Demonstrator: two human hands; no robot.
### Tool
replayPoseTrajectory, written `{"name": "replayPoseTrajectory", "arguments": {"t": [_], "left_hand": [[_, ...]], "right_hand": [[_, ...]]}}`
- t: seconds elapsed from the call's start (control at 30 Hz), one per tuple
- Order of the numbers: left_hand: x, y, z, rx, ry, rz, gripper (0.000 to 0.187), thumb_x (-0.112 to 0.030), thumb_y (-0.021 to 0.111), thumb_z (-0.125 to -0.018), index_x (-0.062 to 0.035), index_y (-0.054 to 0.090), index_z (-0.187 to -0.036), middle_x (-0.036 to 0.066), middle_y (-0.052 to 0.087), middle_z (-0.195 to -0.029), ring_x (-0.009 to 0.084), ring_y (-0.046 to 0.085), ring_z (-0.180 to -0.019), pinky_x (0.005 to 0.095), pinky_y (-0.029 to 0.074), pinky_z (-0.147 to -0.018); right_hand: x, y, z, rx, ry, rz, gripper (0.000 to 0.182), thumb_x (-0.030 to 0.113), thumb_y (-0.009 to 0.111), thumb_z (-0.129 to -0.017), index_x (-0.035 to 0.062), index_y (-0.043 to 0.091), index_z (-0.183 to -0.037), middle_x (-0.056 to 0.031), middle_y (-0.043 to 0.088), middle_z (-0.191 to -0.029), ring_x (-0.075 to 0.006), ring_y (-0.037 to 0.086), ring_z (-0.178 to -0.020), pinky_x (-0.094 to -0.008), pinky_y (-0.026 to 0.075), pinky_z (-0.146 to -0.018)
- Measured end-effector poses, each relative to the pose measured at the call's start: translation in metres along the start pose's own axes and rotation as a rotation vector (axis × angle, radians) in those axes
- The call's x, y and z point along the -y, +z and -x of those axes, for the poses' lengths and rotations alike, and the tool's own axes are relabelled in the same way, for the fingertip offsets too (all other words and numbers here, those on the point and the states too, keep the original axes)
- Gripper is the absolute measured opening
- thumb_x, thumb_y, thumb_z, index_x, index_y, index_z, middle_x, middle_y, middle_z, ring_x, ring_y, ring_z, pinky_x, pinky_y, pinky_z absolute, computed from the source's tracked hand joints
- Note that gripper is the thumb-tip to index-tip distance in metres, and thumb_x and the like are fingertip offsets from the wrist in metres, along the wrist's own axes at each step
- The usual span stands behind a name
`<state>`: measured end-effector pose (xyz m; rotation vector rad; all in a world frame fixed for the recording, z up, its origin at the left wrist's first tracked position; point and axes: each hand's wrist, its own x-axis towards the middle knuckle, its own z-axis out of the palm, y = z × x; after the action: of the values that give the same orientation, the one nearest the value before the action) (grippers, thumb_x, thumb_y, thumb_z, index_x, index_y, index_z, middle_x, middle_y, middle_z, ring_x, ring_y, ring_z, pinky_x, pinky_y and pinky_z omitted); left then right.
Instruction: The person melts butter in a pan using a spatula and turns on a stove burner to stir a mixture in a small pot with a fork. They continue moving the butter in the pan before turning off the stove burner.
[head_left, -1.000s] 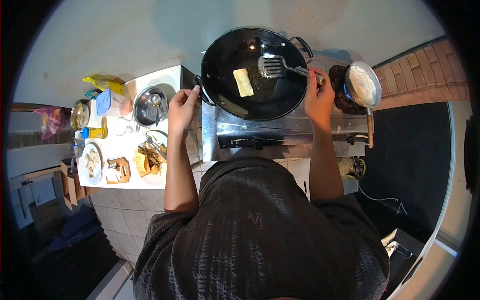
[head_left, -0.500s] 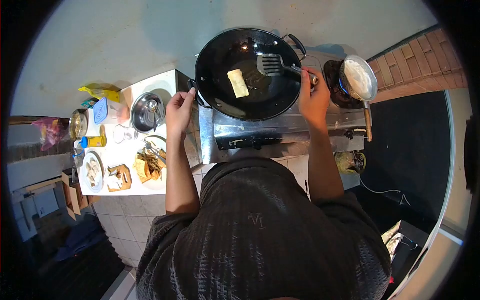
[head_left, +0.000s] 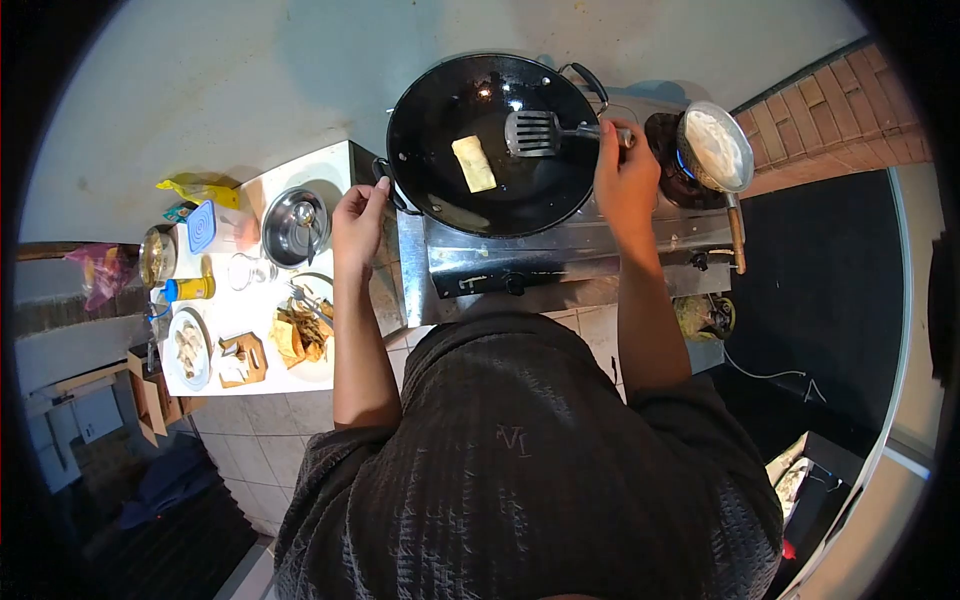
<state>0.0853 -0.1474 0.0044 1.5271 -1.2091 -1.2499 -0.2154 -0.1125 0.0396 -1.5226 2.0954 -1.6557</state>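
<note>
A large black wok (head_left: 540,205) with two loop handles sits on the metal stove. My left hand (head_left: 360,215) is closed on the wok's left handle (head_left: 382,170), thumb on top. With my right hand (head_left: 628,180) I grip the handle of a slotted spatula (head_left: 533,134), its slotted head hanging over the wok's middle. To the left of that head lies a pale yellow, folded rectangular piece of food (head_left: 474,165), flat in the wok and apart from the spatula. Some oil glistens on the wok's surface.
A smaller pan of white contents (head_left: 715,150) stands over a blue flame at right, its wooden handle (head_left: 738,240) pointing toward me. The white table (head_left: 235,312) at left bears a steel bowl (head_left: 285,245), a plate of fried food (head_left: 318,372), a yellow container (head_left: 192,289) and a cutting board (head_left: 243,362).
The spatula's head has turned flatter and shifted slightly left, its slots showing more fully. My left hand stays at the wok handle. The folded food keeps its place in the wok.
</note>
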Motion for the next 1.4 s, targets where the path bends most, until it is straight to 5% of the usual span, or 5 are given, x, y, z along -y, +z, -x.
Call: {"name": "replayPoseTrajectory", "arguments": {"t": [0.2, 0.4, 0.73, 0.9, 1.4], "left_hand": [[-0.006, 0.002, 0.005, -0.014, 0.023, 0.016, 0.026, -0.026, 0.062, -0.086, -0.0039, 0.055, -0.073, -0.005, 0.051, -0.066, 0.0036, 0.04, -0.062, 0.0186, 0.032, -0.057], [-0.003, 0.001, 0.006, -0.014, 0.023, 0.026, 0.025, -0.025, 0.061, -0.086, -0.0036, 0.055, -0.075, -0.004, 0.052, -0.067, 0.0038, 0.041, -0.063, 0.0185, 0.033, -0.058], [0.004, 0.0, 0.004, -0.009, 0.036, 0.041, 0.023, -0.024, 0.062, -0.086, -0.0034, 0.056, -0.078, -0.004, 0.054, -0.07, 0.0039, 0.043, -0.065, 0.0184, 0.035, -0.06], [0.005, 0.002, 0.003, -0.016, 0.037, 0.049, 0.024, -0.025, 0.062, -0.086, -0.0036, 0.056, -0.078, -0.003, 0.054, -0.07, 0.0041, 0.044, -0.065, 0.0184, 0.035, -0.061], [0.004, 0.009, 0.003, -0.054, 0.042, 0.07, 0.024, -0.025, 0.062, -0.086, -0.0056, 0.052, -0.074, -0.004, 0.05, -0.067, 0.0039, 0.04, -0.062, 0.019, 0.032, -0.057]], "right_hand": [[0.001, 0.012, -0.023, 0.088, -0.011, 0.06, 0.026, 0.025, 0.055, -0.087, -0.0006, 0.058, -0.085, -0.0161, 0.06, -0.068, -0.0328, 0.059, -0.062, -0.0366, 0.045, -0.058], [0.007, 0.019, -0.026, 0.128, 0.011, 0.107, 0.029, 0.028, 0.054, -0.087, -0.0005, 0.058, -0.086, -0.0168, 0.061, -0.069, -0.0347, 0.06, -0.067, -0.0385, 0.046, -0.062], [0.003, 0.013, -0.015, 0.071, 0.017, 0.033, 0.026, 0.026, 0.056, -0.085, 0.0001, 0.059, -0.085, -0.0168, 0.061, -0.069, -0.0326, 0.061, -0.065, -0.0365, 0.046, -0.06], [0.005, 0.006, -0.009, 0.13, 0.102, -0.034, 0.027, 0.026, 0.057, -0.087, 0.0007, 0.06, -0.094, -0.011, 0.062, -0.073, -0.0152, 0.057, -0.064, -0.0272, 0.044, -0.062], [0.007, 0.0, 0.0, 0.002, -0.131, -0.053, 0.017, 0.018, 0.059, -0.085, 0.0018, 0.061, -0.089, -0.0113, 0.062, -0.068, -0.0205, 0.058, -0.057, -0.0289, 0.044, -0.055]]}}
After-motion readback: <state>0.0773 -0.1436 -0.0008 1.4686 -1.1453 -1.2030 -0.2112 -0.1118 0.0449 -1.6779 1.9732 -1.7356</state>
